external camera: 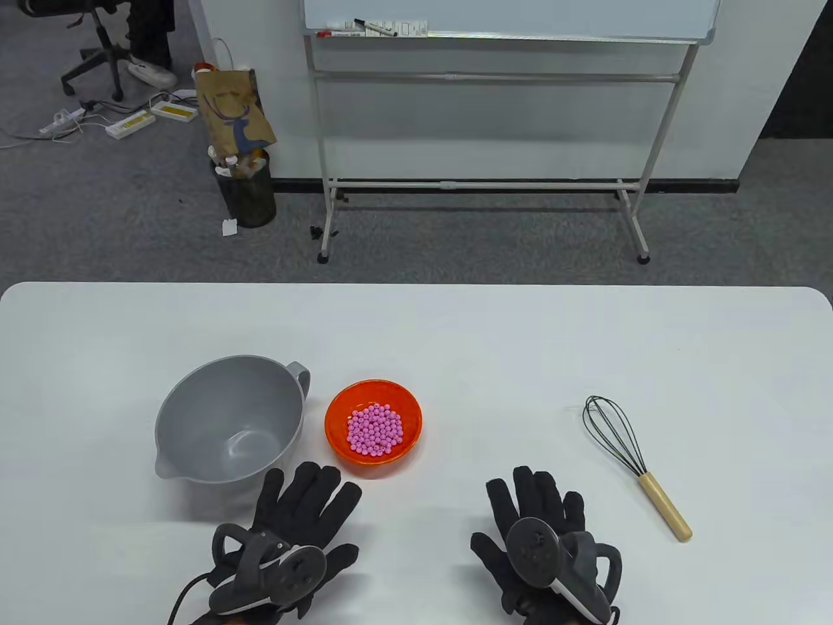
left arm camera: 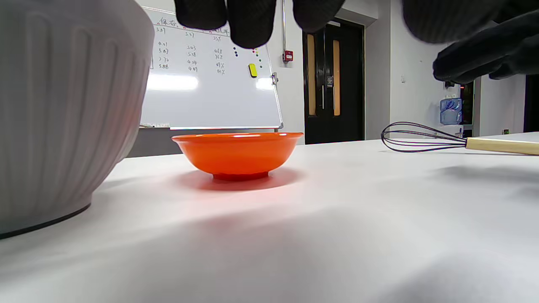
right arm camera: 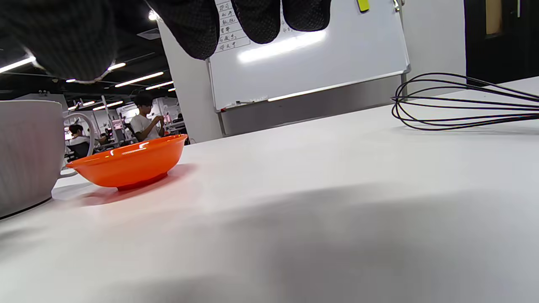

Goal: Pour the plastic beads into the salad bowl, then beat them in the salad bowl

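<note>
- I see my left hand (external camera: 296, 521) in its black sensor glove lying near the table's front edge, fingers straight and spread, holding nothing.
- Its fingertips (left arm camera: 250, 25) hang in at the top of the left wrist view, clear of the tabletop there.
- My right hand (external camera: 537, 530) lies the same way, well apart from the left, fingers extended and empty.
- The grey plastic salad bowl with a handle and pouring spout (external camera: 228, 420) stands upright on the white table (external camera: 488, 345), just beyond my left hand; I see nothing inside it.
- The small orange plastic bowl (external camera: 338, 423) sits just beside the grey bowl, on its right, apart from it.
- The pink plastic beads (external camera: 374, 430) are heaped in the middle of the orange bowl.
- The wire whisk with a dark head and pale wooden handle (external camera: 621, 443) lies flat on the table, off to the right of my right hand, handle toward the front edge.
- Beyond the table I make out a whiteboard on a metal stand (external camera: 494, 19) and a dark waste bin (external camera: 250, 192) on the grey carpet.
</note>
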